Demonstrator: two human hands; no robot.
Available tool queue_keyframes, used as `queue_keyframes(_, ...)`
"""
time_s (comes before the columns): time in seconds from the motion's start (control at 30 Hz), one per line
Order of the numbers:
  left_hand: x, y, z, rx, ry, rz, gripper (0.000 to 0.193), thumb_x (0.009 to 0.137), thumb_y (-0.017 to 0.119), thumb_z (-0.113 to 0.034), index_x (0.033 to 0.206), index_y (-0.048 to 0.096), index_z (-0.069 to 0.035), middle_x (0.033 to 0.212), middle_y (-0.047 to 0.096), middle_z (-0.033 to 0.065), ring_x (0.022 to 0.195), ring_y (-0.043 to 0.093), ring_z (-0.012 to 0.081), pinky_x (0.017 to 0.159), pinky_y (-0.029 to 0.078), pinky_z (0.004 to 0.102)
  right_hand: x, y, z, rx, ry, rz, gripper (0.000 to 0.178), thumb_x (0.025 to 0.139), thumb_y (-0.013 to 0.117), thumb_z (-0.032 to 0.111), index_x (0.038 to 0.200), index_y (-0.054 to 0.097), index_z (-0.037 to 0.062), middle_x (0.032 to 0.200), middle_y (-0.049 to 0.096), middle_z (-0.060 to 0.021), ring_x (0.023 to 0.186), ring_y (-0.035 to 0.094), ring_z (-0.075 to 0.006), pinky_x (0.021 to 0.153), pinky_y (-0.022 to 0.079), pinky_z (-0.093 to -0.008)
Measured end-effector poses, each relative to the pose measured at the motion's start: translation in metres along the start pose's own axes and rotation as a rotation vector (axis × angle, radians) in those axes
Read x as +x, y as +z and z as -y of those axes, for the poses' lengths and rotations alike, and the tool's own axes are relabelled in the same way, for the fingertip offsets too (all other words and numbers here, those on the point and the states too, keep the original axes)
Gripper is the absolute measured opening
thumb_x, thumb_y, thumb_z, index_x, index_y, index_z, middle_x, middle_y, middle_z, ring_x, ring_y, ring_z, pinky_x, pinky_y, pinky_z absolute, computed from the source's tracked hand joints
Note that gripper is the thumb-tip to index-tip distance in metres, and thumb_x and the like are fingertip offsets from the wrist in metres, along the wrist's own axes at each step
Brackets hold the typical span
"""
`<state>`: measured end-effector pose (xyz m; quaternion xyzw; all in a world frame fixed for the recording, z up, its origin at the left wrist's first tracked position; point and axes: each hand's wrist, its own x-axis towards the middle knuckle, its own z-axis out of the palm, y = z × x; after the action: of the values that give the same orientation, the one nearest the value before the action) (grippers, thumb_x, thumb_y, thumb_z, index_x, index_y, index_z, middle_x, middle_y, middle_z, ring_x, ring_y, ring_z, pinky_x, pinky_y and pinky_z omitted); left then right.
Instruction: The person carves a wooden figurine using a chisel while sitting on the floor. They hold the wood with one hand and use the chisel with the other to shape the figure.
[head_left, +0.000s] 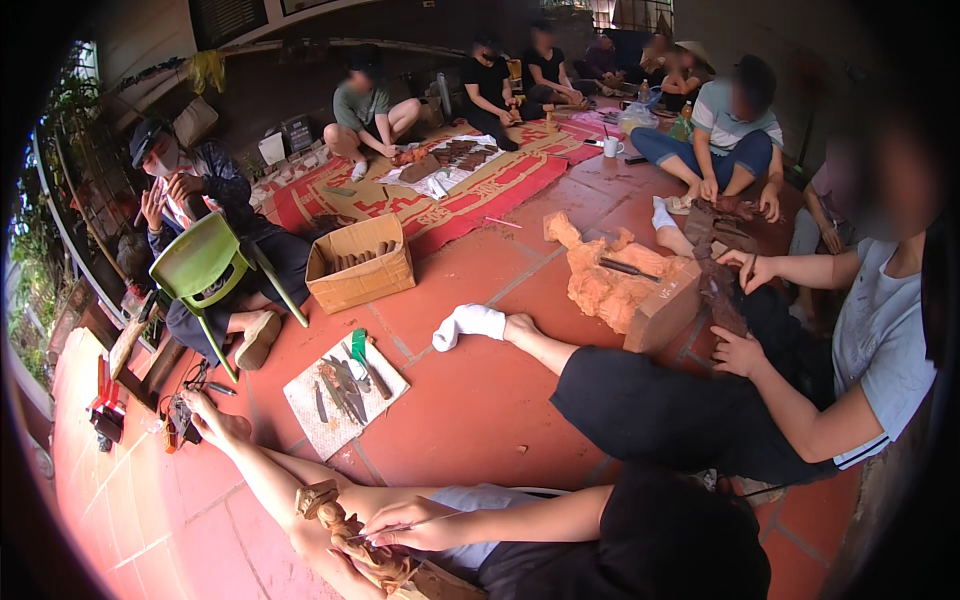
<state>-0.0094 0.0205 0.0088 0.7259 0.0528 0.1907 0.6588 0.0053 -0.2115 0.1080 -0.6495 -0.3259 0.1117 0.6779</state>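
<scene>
My right hand [410, 524] pinches a thin carving tool [372, 533], its tip against a small brown carved wooden figure [352, 535] that lies across my lap at the bottom edge. My left hand [213, 420] is stretched far out to the left. It rests with fingers apart on the red tiled floor [480, 400], beside a small dark and orange object [177, 425]. It holds nothing that I can see.
A pale cloth [300, 418] with several chisels lies on the floor ahead, and a cardboard box [360, 285] stands behind it. A green plastic chair [200, 262] stands at the left. A seated person [860, 330] on the right works dark wood near a pale carved block [615, 290]. Several people sit on red mats [470, 200] further back.
</scene>
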Motion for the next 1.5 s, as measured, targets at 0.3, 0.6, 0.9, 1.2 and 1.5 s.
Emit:
queue_keyframes(0.3, -0.019, -0.014, 0.012, 0.038, 0.025, 0.000, 0.074, 0.102, 0.042, -0.053, 0.149, 0.031, 0.004, 0.144, 0.046, 0.0180, 0.133, 0.045, 0.0270, 0.111, 0.034, 0.0399, 0.000, 0.010, -0.010, 0.303, -0.180, -0.224, 0.023, 0.095, 0.063, 0.001, 0.117, 0.065, -0.0055, 0.119, 0.067, -0.0103, 0.114, 0.061, -0.0160, 0.100, 0.048, -0.0291)
queue_keyframes(0.6, -0.033, -0.017, -0.003, -0.292, -0.012, 0.110, 0.081, 0.097, 0.048, -0.058, 0.150, 0.029, 0.001, 0.136, 0.048, 0.0157, 0.122, 0.050, 0.0259, 0.105, 0.038, 0.0401, 0.005, 0.004, -0.019, 0.480, -0.156, -0.313, 0.018, 0.101, 0.054, 0.008, 0.117, 0.055, -0.0020, 0.112, 0.065, -0.0123, 0.109, 0.063, -0.0192, 0.100, 0.047, -0.0327)
queue_keyframes(0.9, -0.016, -0.013, 0.032, -1.720, 0.102, 0.548, 0.094, 0.091, 0.053, -0.067, 0.155, 0.021, -0.006, 0.116, 0.053, 0.0131, 0.100, 0.058, 0.0247, 0.093, 0.043, 0.0406, 0.010, 0.008, 0.009, 0.485, -0.036, -0.275, 0.103, 0.094, 0.061, -0.004, 0.156, -0.017, 0.0195, 0.120, 0.055, -0.0197, 0.082, 0.072, -0.0228, 0.071, 0.060, -0.0293)
queue_keyframes(1.2, -0.020, -0.021, 0.042, -1.805, 0.166, 0.532, 0.100, 0.088, 0.054, -0.072, 0.158, 0.012, -0.014, 0.096, 0.053, 0.0101, 0.076, 0.060, 0.0233, 0.080, 0.043, 0.0398, 0.008, -0.007, -0.018, 0.674, 0.019, -0.015, 0.048, 0.088, 0.074, 0.030, 0.116, 0.064, -0.0071, 0.091, 0.072, -0.0248, 0.074, 0.074, -0.0267, 0.067, 0.062, -0.0356)
queue_keyframes(1.5, -0.014, -0.014, 0.037, -1.788, 0.218, 0.502, 0.097, 0.090, 0.050, -0.072, 0.157, 0.013, -0.012, 0.090, 0.055, 0.0101, 0.074, 0.061, 0.0236, 0.074, 0.043, 0.0399, 0.017, 0.018, -0.003, 0.403, 0.108, -0.028, 0.025, 0.103, 0.055, 0.015, 0.106, 0.060, -0.0084, 0.068, 0.068, -0.0169, 0.058, 0.068, -0.0204, 0.054, 0.056, -0.0300)
